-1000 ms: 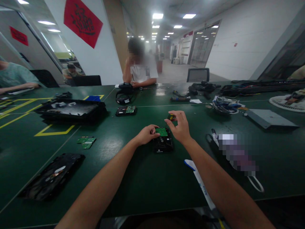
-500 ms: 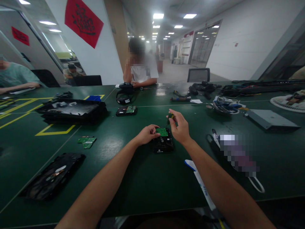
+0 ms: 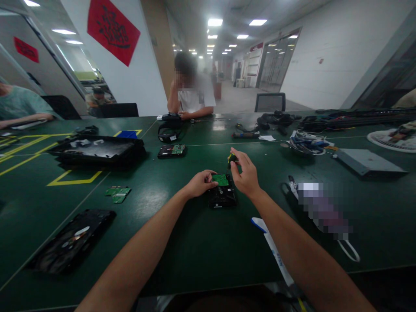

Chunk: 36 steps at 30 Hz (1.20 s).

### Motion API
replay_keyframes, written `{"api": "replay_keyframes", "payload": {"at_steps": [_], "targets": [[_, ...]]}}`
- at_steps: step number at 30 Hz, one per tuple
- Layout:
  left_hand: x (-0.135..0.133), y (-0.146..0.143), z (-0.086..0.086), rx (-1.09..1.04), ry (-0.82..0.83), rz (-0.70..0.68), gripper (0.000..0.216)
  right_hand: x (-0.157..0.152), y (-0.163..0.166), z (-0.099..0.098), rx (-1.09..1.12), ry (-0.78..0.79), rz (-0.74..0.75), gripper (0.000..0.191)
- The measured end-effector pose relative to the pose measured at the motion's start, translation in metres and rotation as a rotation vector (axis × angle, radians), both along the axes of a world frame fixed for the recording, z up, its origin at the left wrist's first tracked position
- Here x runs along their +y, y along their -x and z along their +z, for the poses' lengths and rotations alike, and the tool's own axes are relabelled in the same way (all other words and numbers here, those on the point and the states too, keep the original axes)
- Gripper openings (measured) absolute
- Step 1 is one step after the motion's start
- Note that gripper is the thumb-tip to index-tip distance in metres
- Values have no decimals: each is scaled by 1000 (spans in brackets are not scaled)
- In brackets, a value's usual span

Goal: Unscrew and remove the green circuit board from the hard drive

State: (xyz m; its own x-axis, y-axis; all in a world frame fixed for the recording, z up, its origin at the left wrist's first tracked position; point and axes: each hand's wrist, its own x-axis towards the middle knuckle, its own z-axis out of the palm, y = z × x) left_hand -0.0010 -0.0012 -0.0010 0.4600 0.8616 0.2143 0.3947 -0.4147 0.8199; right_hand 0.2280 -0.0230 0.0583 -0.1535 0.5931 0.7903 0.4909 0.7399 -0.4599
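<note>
Inward of the table's near edge [image 3: 188, 284], left hand [image 3: 199, 183] clasps hard drive [image 3: 222, 197], right hand [image 3: 245, 174] pinches screwdriver [image 3: 231, 162]; apparent driver work, next turn needing steady alignment

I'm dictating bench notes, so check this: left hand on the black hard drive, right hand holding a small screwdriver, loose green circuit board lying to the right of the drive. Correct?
Not quite: the head view shows the loose green circuit board left of the black hard drive, not right. The rest stands: left hand on the drive, small screwdriver in the right hand.
</note>
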Motion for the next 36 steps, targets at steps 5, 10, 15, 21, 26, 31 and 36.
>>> {"api": "replay_keyframes", "payload": {"at_steps": [5,10,15,21,26,31,36], "targets": [[1,1,-1,5,4,-1,35,0,1,-1,29,-14,-40,40],[-1,1,0,-3,12,-4,34,1,1,-5,43,-5,-21,46],[-1,0,1,12,4,-6,34,0,1,-5,29,-13,-50,45],[1,1,-1,18,0,-3,34,0,2,-7,16,23,-40,49],[1,2,-1,18,-6,-2,34,0,2,-8,35,31,-57,48],[0,2,0,16,-3,1,34,0,2,-8,24,36,-59,48],[0,1,0,-2,10,-3,33,-1,2,-7,1,34,-72,49]]}}
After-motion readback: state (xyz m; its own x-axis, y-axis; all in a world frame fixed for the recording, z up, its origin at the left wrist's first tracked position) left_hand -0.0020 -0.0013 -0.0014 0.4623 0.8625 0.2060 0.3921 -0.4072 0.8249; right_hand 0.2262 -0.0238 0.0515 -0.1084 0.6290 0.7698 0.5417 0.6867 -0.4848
